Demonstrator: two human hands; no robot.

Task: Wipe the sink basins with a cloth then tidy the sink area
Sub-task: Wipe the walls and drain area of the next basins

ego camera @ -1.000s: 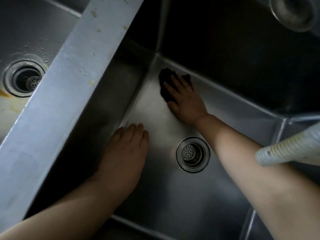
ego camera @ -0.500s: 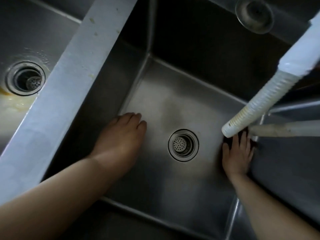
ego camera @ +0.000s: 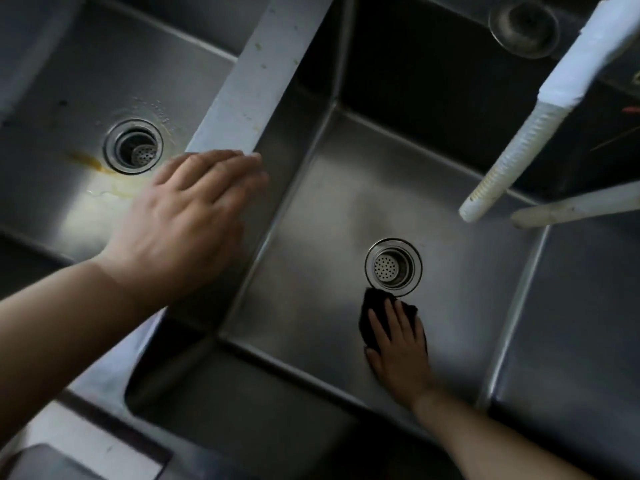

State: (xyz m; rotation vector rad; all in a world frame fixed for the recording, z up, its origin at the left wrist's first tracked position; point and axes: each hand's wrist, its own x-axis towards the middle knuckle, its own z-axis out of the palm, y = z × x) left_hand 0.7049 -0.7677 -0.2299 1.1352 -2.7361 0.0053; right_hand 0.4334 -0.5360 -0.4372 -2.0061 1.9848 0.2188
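Observation:
A dark cloth (ego camera: 372, 311) lies on the floor of the right steel basin (ego camera: 346, 209), just below its round drain (ego camera: 393, 266). My right hand (ego camera: 398, 344) presses flat on the cloth with straight fingers. My left hand (ego camera: 187, 216) is lifted out of the basin, fingers straight and together, over the steel divider (ego camera: 263, 64) between the two basins; it holds nothing. The left basin (ego camera: 52, 98) has its own drain (ego camera: 133, 146) and a yellowish stain beside it.
A white ribbed hose (ego camera: 519, 143) hangs over the right basin's far right corner, with a second pale tube (ego camera: 575, 207) beside it. A round metal strainer (ego camera: 524, 26) sits on the back ledge. A pale board (ego camera: 86, 441) lies at the lower left.
My right hand slid the cloth from the basin's right wall to just below the drain. My left hand lifted off the basin floor and up to the divider.

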